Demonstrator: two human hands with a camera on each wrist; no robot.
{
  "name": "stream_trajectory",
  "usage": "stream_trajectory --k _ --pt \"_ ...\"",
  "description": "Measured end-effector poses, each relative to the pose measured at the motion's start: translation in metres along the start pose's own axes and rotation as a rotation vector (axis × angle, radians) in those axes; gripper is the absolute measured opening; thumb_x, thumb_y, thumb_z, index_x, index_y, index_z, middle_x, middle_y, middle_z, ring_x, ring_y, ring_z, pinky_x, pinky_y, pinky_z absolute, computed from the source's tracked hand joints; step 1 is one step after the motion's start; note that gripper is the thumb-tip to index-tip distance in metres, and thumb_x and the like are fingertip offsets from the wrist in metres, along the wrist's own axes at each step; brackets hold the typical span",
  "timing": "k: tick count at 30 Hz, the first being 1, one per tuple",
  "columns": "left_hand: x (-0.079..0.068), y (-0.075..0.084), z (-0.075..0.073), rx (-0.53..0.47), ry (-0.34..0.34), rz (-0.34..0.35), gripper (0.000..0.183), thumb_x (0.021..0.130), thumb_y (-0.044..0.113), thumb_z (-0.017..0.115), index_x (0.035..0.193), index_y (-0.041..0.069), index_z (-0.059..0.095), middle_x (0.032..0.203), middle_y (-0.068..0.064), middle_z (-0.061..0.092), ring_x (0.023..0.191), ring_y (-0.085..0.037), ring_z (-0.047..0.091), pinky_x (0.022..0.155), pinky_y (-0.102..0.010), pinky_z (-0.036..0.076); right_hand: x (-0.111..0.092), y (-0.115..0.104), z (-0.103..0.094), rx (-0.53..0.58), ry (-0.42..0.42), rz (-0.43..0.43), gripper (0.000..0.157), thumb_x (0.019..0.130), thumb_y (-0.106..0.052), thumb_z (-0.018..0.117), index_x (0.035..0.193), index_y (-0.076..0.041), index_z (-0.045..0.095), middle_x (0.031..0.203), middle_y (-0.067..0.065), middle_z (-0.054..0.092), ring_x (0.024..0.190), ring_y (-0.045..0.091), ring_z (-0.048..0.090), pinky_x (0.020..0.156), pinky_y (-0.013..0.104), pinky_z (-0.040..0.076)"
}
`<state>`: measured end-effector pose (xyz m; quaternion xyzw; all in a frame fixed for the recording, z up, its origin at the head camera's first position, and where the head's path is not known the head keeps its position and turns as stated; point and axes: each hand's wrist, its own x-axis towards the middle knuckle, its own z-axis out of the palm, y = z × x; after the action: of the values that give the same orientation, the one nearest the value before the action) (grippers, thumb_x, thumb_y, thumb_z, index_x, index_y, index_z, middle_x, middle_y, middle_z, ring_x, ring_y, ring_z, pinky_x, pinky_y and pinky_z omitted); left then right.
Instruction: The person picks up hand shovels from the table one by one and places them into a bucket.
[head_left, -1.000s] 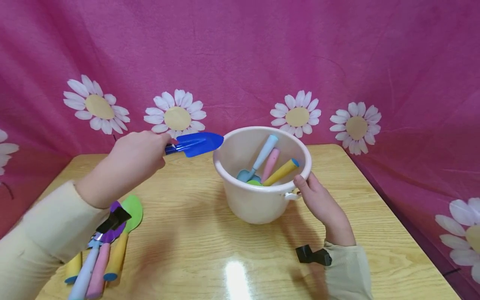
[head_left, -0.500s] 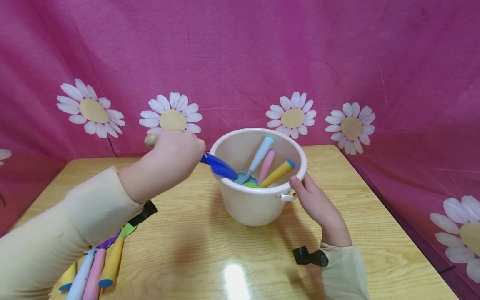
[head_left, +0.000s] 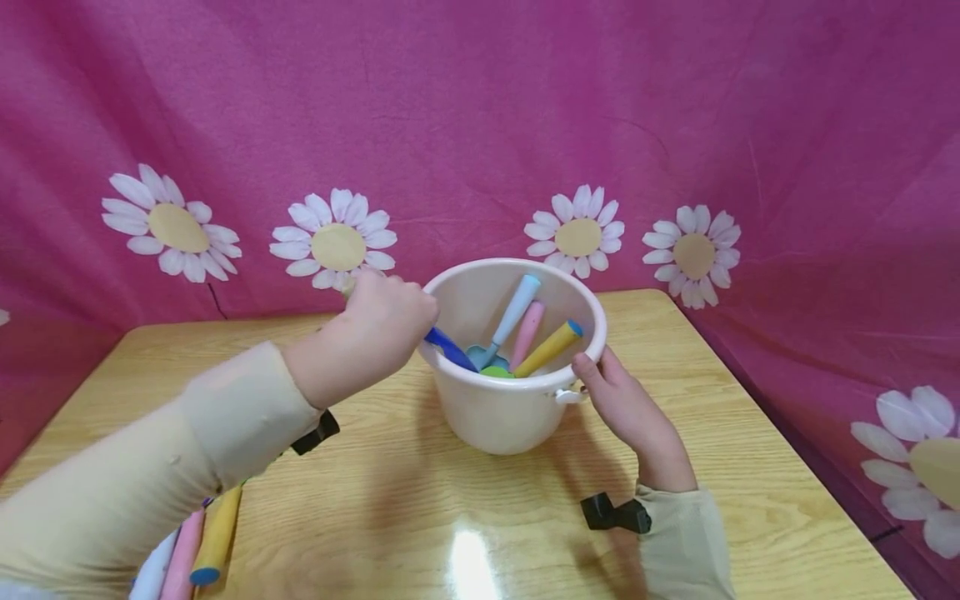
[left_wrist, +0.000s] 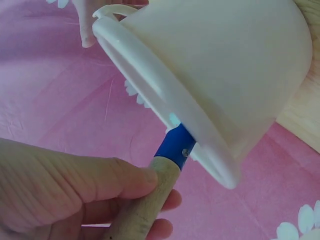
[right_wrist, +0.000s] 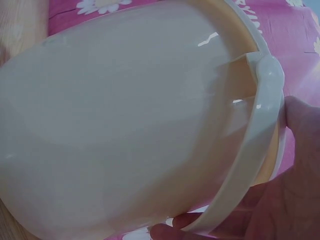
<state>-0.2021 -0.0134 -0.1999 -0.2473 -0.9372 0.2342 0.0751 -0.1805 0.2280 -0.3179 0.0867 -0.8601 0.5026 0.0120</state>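
Note:
My left hand [head_left: 375, 325] holds a garden trowel [head_left: 452, 350] by its wooden handle [left_wrist: 145, 202]. Its blue blade dips over the left rim into a cream plastic bucket [head_left: 498, 417]; the blade tip is hidden inside. Thumb and fingers wrap the handle in the left wrist view. At the bucket's right side, my right hand [head_left: 637, 417] grips the rim, thumb on top. The right wrist view shows fingers beside the bucket's bail handle [right_wrist: 250, 150]. Inside the bucket lean tools with a light blue handle [head_left: 516, 308], a pink handle [head_left: 528, 333] and a yellow handle [head_left: 551, 350].
On the wooden table [head_left: 337, 517], more tools lie at the front left, with a yellow handle [head_left: 217, 537] and a pink handle [head_left: 182, 558] showing. My left sleeve partly covers them. A pink flowered cloth [head_left: 465, 125] hangs behind the table.
My left hand has carried the trowel rightward to the bucket, and its blade has tipped down over the rim. The right hand keeps its grip on the rim.

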Motion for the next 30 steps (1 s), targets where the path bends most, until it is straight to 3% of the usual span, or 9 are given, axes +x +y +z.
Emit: stream_trajectory --k 8,17,22,26,30 --pt "-0.002 0.004 0.008 0.002 0.088 0.016 0.014 0.078 0.003 0.062 0.087 0.011 0.068 0.077 -0.006 0.063 0.066 -0.021 0.054 0.058 -0.038 0.042 0.0 0.0 0.002 0.0 -0.001 0.001 0.062 0.095 -0.042 0.029 0.142 -0.006 0.01 0.141 0.021 0.025 0.121 0.035 0.033 0.093 0.053 0.031" --pt "-0.008 -0.005 0.008 -0.03 0.238 -0.017 0.018 0.076 0.01 0.067 0.094 0.012 0.067 0.083 -0.005 0.061 0.078 -0.023 0.054 0.07 -0.036 0.04 0.001 0.0 0.001 -0.003 0.0 0.004 0.062 0.095 -0.042 0.029 0.142 -0.005 0.012 0.14 0.022 0.026 0.121 0.037 0.032 0.092 0.054 0.031" --pt "-0.014 -0.009 0.01 -0.067 0.232 -0.02 0.024 0.075 0.006 0.068 0.099 0.008 0.063 0.085 -0.008 0.061 0.078 -0.025 0.056 0.067 -0.038 0.044 0.001 0.0 0.0 0.007 -0.003 0.027 0.063 0.095 -0.042 0.029 0.142 -0.006 0.01 0.142 0.02 0.023 0.124 0.036 0.029 0.093 0.055 0.029" --pt "-0.016 -0.013 0.02 -0.119 0.215 -0.041 0.013 0.078 0.0 0.062 0.089 0.006 0.062 0.076 -0.008 0.061 0.071 -0.026 0.059 0.057 -0.039 0.046 0.001 -0.001 0.0 0.009 -0.011 0.044 0.064 0.095 -0.044 0.028 0.143 -0.007 0.008 0.143 0.02 0.021 0.125 0.036 0.028 0.094 0.055 0.028" --pt "-0.018 -0.018 0.033 -0.162 0.188 -0.051 0.009 0.074 0.005 0.067 0.08 0.006 0.061 0.068 -0.007 0.059 0.063 -0.026 0.059 0.05 -0.04 0.046 0.001 -0.002 0.001 -0.001 -0.013 0.034 0.066 0.094 -0.047 0.028 0.143 -0.006 0.007 0.143 0.021 0.02 0.125 0.037 0.027 0.094 0.056 0.028"
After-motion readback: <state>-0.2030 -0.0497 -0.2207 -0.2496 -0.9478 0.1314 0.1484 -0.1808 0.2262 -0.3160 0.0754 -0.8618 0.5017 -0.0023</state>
